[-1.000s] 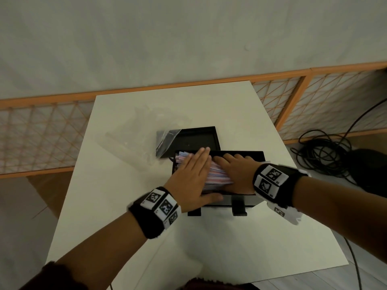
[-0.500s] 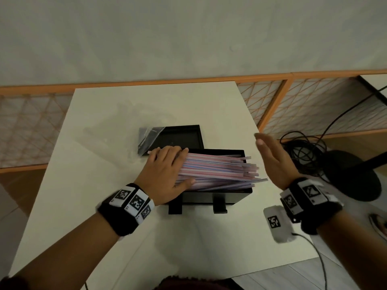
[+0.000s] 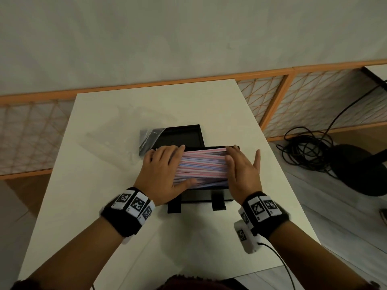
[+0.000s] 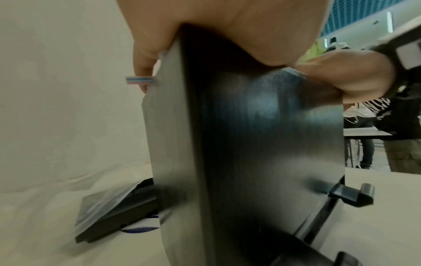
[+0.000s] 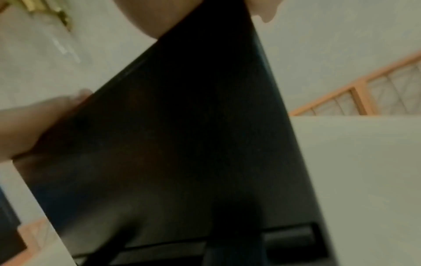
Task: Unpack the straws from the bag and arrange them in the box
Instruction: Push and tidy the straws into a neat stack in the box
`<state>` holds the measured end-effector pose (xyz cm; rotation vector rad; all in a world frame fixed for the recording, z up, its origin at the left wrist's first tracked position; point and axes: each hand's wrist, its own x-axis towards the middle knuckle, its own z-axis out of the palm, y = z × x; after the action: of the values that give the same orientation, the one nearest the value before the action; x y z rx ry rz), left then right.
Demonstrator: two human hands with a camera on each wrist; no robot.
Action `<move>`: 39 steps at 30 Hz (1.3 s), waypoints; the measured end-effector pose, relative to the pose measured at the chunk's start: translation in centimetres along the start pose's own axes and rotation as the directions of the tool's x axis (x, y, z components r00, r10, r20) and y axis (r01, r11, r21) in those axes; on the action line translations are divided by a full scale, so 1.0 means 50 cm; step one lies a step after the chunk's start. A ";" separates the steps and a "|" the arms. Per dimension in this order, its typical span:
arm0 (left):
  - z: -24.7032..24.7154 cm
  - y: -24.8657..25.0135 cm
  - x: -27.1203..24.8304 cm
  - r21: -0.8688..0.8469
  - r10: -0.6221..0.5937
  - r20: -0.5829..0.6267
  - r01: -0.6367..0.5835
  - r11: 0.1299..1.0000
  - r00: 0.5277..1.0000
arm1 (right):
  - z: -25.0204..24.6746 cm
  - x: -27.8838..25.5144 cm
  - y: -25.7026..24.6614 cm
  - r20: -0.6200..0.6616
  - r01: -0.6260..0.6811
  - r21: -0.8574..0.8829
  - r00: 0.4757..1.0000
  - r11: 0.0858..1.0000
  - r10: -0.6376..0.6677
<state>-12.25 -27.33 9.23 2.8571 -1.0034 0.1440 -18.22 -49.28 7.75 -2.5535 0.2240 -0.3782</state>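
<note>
A black box (image 3: 199, 195) stands mid-table, filled with pink, blue and white straws (image 3: 203, 164) lying left to right. My left hand (image 3: 162, 167) lies flat over their left part, fingers straight and thumb along the front edge. My right hand (image 3: 243, 167) stands on edge against the straws' right ends, fingers straight. In the left wrist view the box (image 4: 250, 144) fills the frame, and a few straw ends (image 4: 139, 80) stick out past its far end. The right wrist view shows only the box wall (image 5: 182, 144), dark and blurred. The clear bag (image 3: 117, 143) lies flat behind and to the left.
A black lid (image 3: 182, 136) lies right behind the box, with one corner of the bag over it. The white table (image 3: 188, 237) has bare surface in front. An orange lattice fence (image 3: 293, 101) runs behind it. Coiled black cables (image 3: 303, 149) lie on the floor to the right.
My right hand swung back in from the right side of the box and now presses the straws' right ends, which no longer stick out. My left hand stayed on the straws.
</note>
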 end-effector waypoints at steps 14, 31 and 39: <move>0.001 0.027 0.024 0.076 -0.044 -0.002 0.044 0.996 0.999 | -0.084 0.061 -0.008 0.182 0.481 -0.071 0.868 0.874 -0.463; 0.030 -0.038 0.018 -0.910 -0.434 0.029 0.203 0.362 0.901 | -0.017 0.046 0.023 0.419 0.552 -0.185 0.793 0.813 -0.443; -0.026 -0.057 0.017 -0.536 -0.135 0.022 0.126 0.835 0.991 | -0.043 0.084 -0.001 0.588 0.425 -0.127 0.760 0.896 -0.277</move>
<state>-9.86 -25.47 10.41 2.3855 -0.6966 -0.1121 -14.92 -51.27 10.45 -2.8266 -0.4740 0.3027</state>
